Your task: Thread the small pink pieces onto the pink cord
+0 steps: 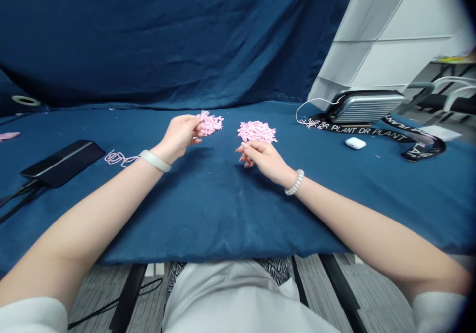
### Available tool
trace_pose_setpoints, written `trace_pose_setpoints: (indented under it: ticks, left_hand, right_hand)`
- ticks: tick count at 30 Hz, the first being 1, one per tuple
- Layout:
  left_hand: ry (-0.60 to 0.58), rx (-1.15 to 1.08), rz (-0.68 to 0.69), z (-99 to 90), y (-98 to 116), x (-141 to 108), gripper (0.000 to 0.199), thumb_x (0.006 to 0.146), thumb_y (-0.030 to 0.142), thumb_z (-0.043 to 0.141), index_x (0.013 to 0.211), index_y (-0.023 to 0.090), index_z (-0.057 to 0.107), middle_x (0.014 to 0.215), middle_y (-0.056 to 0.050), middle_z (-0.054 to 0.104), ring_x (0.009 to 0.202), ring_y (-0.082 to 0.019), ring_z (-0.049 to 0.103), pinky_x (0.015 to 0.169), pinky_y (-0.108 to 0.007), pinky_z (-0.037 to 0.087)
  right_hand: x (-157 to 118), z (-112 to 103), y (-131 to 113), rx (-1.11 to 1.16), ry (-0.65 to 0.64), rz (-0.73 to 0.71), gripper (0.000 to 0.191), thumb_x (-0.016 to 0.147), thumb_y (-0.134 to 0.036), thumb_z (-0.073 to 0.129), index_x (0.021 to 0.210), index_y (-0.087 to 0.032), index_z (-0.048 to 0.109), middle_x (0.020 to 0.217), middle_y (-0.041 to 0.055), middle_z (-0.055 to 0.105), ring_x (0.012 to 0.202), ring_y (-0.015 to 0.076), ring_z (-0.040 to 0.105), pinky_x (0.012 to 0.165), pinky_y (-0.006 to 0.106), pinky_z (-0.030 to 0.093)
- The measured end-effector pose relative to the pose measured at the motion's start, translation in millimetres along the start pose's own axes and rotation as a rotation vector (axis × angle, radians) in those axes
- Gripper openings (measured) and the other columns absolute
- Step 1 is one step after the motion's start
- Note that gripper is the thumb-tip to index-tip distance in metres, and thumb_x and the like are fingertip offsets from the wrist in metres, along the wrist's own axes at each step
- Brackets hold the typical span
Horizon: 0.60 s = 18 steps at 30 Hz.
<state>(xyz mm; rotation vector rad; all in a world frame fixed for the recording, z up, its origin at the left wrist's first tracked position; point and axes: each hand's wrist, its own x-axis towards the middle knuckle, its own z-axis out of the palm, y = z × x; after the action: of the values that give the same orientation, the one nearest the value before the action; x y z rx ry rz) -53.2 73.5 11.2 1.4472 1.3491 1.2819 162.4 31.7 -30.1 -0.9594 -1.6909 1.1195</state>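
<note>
From my remote post I'm seeing the left pink heap point(213, 124) lying partly hidden on the blue-covered tabletop point(223, 204), and the right pink heap point(257, 131) sitting apart beside it, both forming low, loose, crinkly-looking mounds.

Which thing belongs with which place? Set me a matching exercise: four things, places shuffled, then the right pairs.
1. Left hand
2. White case
3. Black device
4. Right hand

A. On the near side of the lettered strap
B. At the near edge of the right pink pile
C. Far left, with cables attached
D. At the left pink pile

Pairs: 1-D, 2-A, 3-C, 4-B
</note>
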Motion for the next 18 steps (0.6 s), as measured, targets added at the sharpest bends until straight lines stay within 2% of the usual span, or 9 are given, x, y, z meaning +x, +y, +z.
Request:
trace_pose_setpoints:
  ticks: [3, 5, 6, 8, 10, 13, 16, 18]
  left_hand:
    - [0.108, -0.033, -0.061, -21.6, -19.4, 31.9, 0.015, 0.079, 0.030, 0.051, 0.080, 0.016, 0.055, 0.066, -0.002, 0.056, 0.050, -0.007, 0.049, 0.046, -0.019, 0.039]
    - [0.120, 0.131, -0.026, -33.4, -34.1, 44.7, 0.017, 0.078, 0.023, 0.049, 0.091, 0.015, 0.056, 0.080, -0.005, 0.062, 0.053, -0.008, 0.053, 0.047, -0.019, 0.040]
    - [0.071, 0.252, -0.011, -38.9, -41.4, 49.1, 0.025, 0.074, 0.018, 0.050, 0.099, 0.015, 0.055, 0.088, -0.006, 0.064, 0.055, -0.008, 0.054, 0.048, -0.020, 0.040]
    - [0.030, 0.308, -0.014, -50.6, -53.4, 55.3, 0.049, 0.066, 0.010, 0.055, 0.114, 0.016, 0.050, 0.100, -0.008, 0.064, 0.057, -0.010, 0.057, 0.050, -0.022, 0.041]
    - [-0.062, 0.409, 0.011, -65.5, -58.6, 60.1, 0.057, 0.062, 0.006, 0.054, 0.117, 0.017, 0.051, 0.108, -0.008, 0.063, 0.063, -0.011, 0.059, 0.055, -0.023, 0.042]
    - [-0.011, 0.463, 0.058, -95.5, -51.3, 65.3, 0.039, 0.060, 0.004, 0.056, 0.097, 0.016, 0.063, 0.097, -0.003, 0.066, 0.073, -0.011, 0.058, 0.069, -0.024, 0.042]
    - [0.011, 0.594, 0.045, -128.4, -35.1, 64.9, 0.009, 0.070, 0.017, 0.058, 0.075, 0.016, 0.065, 0.064, 0.003, 0.063, 0.068, -0.012, 0.053, 0.071, -0.027, 0.038]
    - [-0.042, 0.610, -0.013, -145.6, -27.1, 61.3, 0.013, 0.075, 0.028, 0.059, 0.072, 0.016, 0.064, 0.054, 0.004, 0.060, 0.062, -0.011, 0.051, 0.067, -0.026, 0.038]
  right_hand:
    - [1.2, 3.8, 10.2, -0.037, -0.050, 0.073, 0.030, 0.083, -0.040, 0.053, 0.086, -0.012, 0.061, 0.070, 0.0017, 0.059, 0.054, 0.0060, 0.052, 0.054, 0.020, 0.044]
    - [1.6, 5.9, 15.2, -0.072, -0.074, 0.088, 0.029, 0.081, -0.040, 0.054, 0.086, -0.012, 0.061, 0.071, 0.0023, 0.060, 0.056, 0.0066, 0.053, 0.056, 0.020, 0.045]
    - [1.8, 6.6, 16.9, -0.090, -0.083, 0.086, 0.029, 0.081, -0.040, 0.054, 0.087, -0.012, 0.062, 0.073, 0.0026, 0.060, 0.058, 0.0071, 0.053, 0.057, 0.020, 0.045]
    - [1.7, 7.1, 19.1, -0.117, -0.097, 0.073, 0.029, 0.081, -0.039, 0.055, 0.090, -0.012, 0.062, 0.075, 0.0034, 0.062, 0.061, 0.0083, 0.055, 0.060, 0.022, 0.046]
    - [1.3, 6.8, 20.0, -0.131, -0.110, 0.068, 0.029, 0.081, -0.038, 0.054, 0.092, -0.013, 0.062, 0.078, 0.0044, 0.063, 0.064, 0.0096, 0.057, 0.062, 0.023, 0.047]
    - [0.2, 6.2, 20.8, -0.162, -0.119, 0.060, 0.029, 0.080, -0.038, 0.055, 0.094, -0.013, 0.062, 0.079, 0.0048, 0.063, 0.067, 0.0108, 0.058, 0.064, 0.025, 0.047]
    - [-1.0, 6.1, 22.2, -0.221, -0.140, 0.036, 0.028, 0.081, -0.037, 0.054, 0.094, -0.014, 0.063, 0.077, 0.0039, 0.064, 0.067, 0.0115, 0.057, 0.065, 0.026, 0.046]
    - [-1.7, 6.1, 23.3, -0.260, -0.153, 0.019, 0.028, 0.081, -0.038, 0.054, 0.094, -0.015, 0.063, 0.078, 0.0037, 0.064, 0.068, 0.0121, 0.057, 0.065, 0.027, 0.046]
